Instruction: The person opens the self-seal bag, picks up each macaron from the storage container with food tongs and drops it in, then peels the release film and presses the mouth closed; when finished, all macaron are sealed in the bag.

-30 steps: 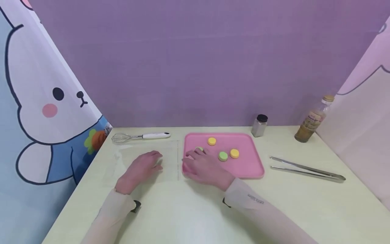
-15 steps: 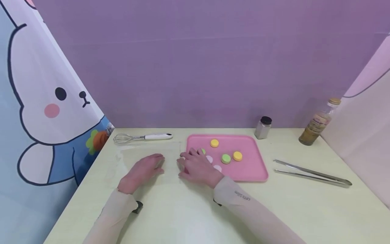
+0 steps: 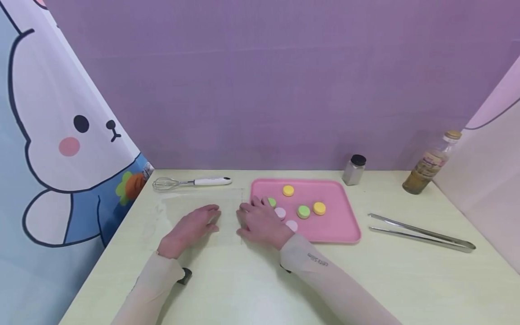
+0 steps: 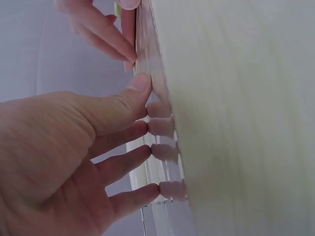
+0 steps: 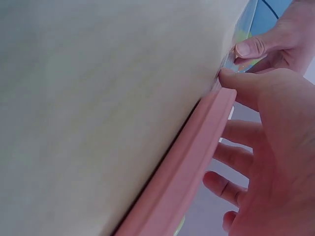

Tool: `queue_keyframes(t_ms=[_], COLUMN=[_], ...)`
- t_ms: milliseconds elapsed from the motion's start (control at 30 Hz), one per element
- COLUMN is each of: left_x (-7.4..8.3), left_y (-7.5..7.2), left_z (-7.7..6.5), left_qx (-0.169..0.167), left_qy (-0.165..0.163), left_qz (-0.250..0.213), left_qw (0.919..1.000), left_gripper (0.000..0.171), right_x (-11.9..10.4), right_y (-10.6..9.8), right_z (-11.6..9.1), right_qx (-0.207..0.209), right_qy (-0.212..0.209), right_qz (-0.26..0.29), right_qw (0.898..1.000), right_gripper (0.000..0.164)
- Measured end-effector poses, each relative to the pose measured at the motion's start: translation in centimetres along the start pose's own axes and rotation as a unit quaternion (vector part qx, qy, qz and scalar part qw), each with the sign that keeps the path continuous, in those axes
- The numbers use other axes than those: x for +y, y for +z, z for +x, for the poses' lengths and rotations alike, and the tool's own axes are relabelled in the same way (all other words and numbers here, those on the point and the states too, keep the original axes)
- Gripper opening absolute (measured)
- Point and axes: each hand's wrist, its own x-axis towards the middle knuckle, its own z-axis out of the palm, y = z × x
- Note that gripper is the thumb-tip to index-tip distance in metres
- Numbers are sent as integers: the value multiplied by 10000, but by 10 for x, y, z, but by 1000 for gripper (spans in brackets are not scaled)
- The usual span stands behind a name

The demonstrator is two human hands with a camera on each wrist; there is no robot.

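A clear plastic sheet [image 3: 230,198] lies flat on the table, left of the pink tray [image 3: 333,232]. My left hand [image 3: 191,228] rests its fingertips on the sheet; in the left wrist view the fingers [image 4: 128,162] are spread and mirrored in its glossy surface. My right hand [image 3: 264,223] reaches over the tray's left edge, fingers loosely bent. In the right wrist view its thumb [image 5: 238,81] touches down at the sheet beside the tray corner. On the tray are yellow macarons [image 3: 288,190], green macarons [image 3: 303,212] and pale lilac macarons [image 3: 280,213], partly hidden by the right hand.
A whisk [image 3: 192,182] lies behind the sheet. Metal tongs [image 3: 422,234] lie right of the tray. A black-capped jar [image 3: 354,170] and a corked bottle [image 3: 430,164] of brown liquid stand at the back right. A purple backdrop [image 3: 260,90] rises behind the table.
My right hand has moved left from over the tray toward the sheet, uncovering the pale lilac macarons. The left hand stays nearly in place. The head view has shifted slightly.
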Motion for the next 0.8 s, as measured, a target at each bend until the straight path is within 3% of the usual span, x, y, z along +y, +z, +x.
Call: queue_keyframes(t_ms=[333, 800], left_x=[0, -13], left_y=[-2, 7], left_z=[0, -3], left_qx=[97, 482], left_qy=[107, -60], left_qz=[67, -594], left_qw=[9999, 9970], left_gripper=[37, 27], right_x=[-2, -3], right_y=[2, 0], right_z=[3, 0], right_qx=[-271, -218], right_qy=[134, 136], right_qz=[-145, -37], right_qw=[9994, 9997], right_gripper=[42, 32])
